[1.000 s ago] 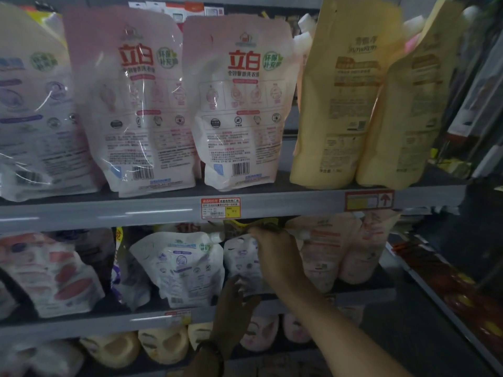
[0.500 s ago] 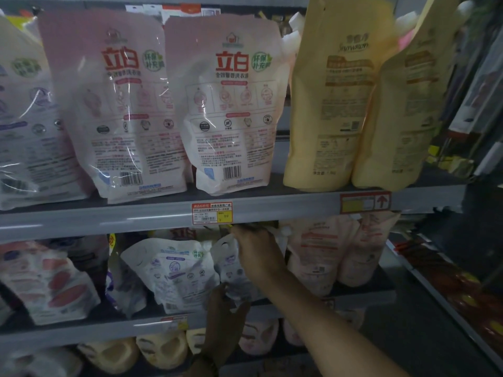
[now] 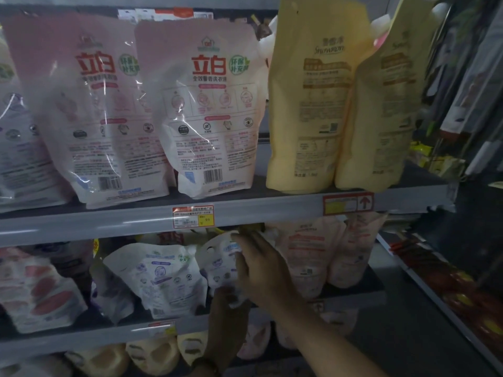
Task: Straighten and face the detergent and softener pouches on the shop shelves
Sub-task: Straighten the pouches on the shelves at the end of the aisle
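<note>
At the middle shelf (image 3: 81, 340), right hand (image 3: 262, 268) had dropped down the white pouch (image 3: 217, 263), fingers spread open; left hand (image 3: 227, 311) stayed at its base, grip indeterminate.

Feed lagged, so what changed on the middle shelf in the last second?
Right hand loosened its grip on the top of the white pouch; its fingers now lie straighter across it, hang hole showing. Left hand stayed under the pouch's bottom. The neighbouring pouch did not move.
</note>
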`<state>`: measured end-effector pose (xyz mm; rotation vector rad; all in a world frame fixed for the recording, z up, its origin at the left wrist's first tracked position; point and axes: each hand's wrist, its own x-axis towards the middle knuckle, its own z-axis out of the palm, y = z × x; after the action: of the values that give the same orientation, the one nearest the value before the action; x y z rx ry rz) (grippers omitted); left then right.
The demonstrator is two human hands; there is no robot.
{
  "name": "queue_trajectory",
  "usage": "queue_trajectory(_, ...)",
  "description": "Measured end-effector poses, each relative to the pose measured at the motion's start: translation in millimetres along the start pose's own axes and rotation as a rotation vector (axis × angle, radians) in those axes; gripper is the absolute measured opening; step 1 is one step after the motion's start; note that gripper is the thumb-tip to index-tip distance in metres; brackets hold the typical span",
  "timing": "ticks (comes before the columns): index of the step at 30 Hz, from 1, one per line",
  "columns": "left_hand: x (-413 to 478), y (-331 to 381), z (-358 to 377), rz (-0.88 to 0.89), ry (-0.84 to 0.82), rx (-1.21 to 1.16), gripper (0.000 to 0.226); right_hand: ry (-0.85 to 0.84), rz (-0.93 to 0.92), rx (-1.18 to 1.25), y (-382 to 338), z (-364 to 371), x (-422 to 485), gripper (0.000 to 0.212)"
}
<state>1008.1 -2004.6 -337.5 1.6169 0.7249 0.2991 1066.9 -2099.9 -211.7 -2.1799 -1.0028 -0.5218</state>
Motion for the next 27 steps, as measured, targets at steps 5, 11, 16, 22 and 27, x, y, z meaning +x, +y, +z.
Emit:
queue_trajectory(5,-8,17,26,-0.017,-0.073,-0.047,0.036,0.079,0.030,0.016,26,-26,-21,0.024)
queue_trajectory(11,-25,44,46,0.065,-0.105,-0.053,0.026,0.147,0.145,0.057,67,-56,-40,0.017)
queue_trajectory(16,-33,58,66,0.082,-0.121,-0.091,0.035,0.096,0.306,0.095,100,-83,-58,0.028)
queue_trajectory(22,-37,69,71,0.106,-0.201,-0.120,0.039,0.125,0.505,0.141,121,-107,-61,0.010)
queue_trajectory(27,-36,82,72,0.146,-0.226,-0.057,0.044,0.147,0.610,0.195,121,-128,-57,0.005)
